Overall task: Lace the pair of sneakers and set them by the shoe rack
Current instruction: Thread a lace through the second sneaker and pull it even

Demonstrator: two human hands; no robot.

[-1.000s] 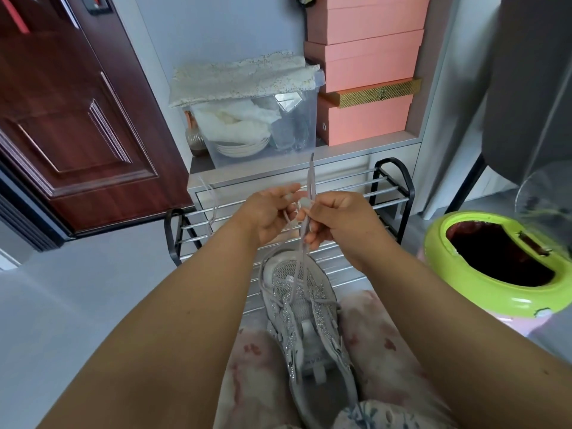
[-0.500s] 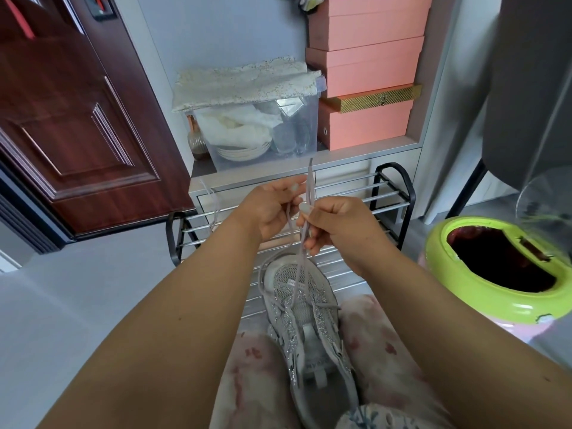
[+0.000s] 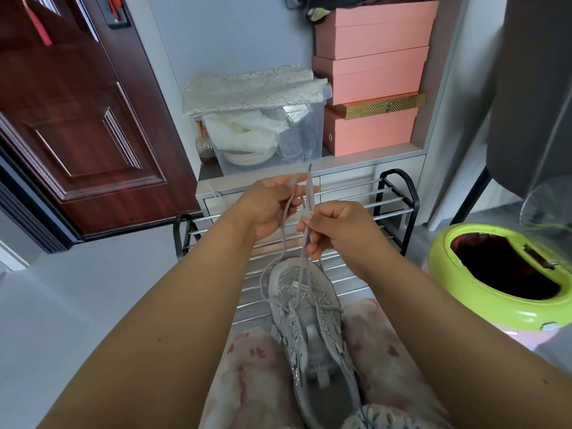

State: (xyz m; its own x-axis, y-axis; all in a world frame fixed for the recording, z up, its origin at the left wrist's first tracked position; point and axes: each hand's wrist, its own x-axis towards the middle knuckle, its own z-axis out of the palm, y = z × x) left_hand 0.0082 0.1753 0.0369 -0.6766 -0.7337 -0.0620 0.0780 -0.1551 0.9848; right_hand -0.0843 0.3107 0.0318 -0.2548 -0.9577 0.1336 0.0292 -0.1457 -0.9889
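Sitting before the dark wooden door (image 3: 83,119) and the stack of pink boxes (image 3: 371,75), I have the black shoe rack (image 3: 399,205) straight ahead with its chrome bars, the green bin (image 3: 483,292) off to my right and a clear storage tub (image 3: 278,140) on the ledge above the rack. One grey sneaker (image 3: 309,329) lies between my knees, toe toward the rack; I see no second one from here. Compared with a moment ago my hands have drifted apart and the left one has risen a little — the lace (image 3: 288,236) now hangs in a longer, looser loop down to the eyelets instead of being bunched between my fingers. I take that to mean I have just drawn slack through and am evening the two ends, so the lacing is partly done at best: only the lower crossings look threaded. My left hand (image 3: 272,209) is turned palm inward, fingers curled lightly round one strand near its tip. My right hand (image 3: 337,230) sits lower and closer to me, pinching the other strand between thumb and fingers just under a small white piece — a tag or aglet, I cannot tell which — with the free end (image 3: 309,181) standing up past my knuckles. Both forearms reach forward over my lap.
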